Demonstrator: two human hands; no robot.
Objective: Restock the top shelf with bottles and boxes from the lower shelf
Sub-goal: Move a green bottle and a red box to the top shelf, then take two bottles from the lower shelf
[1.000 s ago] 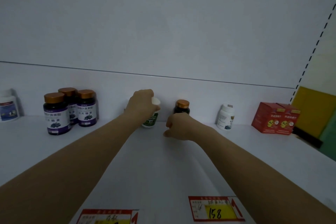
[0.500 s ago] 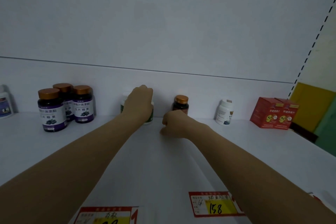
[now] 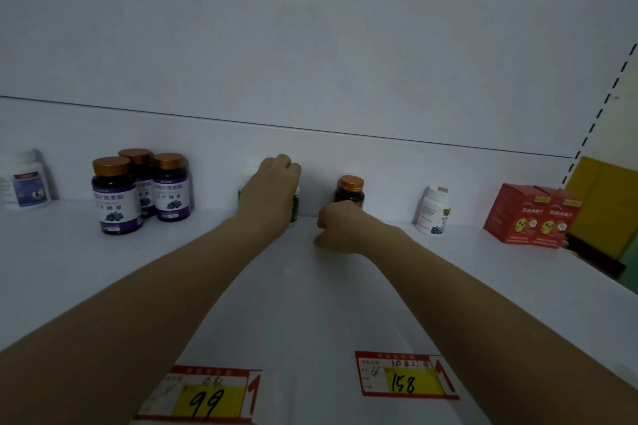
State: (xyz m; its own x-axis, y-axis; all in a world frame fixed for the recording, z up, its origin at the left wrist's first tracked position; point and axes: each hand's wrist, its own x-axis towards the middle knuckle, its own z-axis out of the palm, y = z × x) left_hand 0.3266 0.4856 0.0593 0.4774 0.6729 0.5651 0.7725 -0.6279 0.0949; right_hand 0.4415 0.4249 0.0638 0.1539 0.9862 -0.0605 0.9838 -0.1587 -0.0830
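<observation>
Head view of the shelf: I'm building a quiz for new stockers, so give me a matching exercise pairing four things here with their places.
Things:
1. purple-label bottles
2. red boxes
3. copper-capped dark bottle
4. 158 price tag

Places:
A. front edge of the shelf
B. just behind the right hand
C. far right of the shelf
D. left of the left hand

Pairs: 1-D, 2-C, 3-B, 4-A.
</observation>
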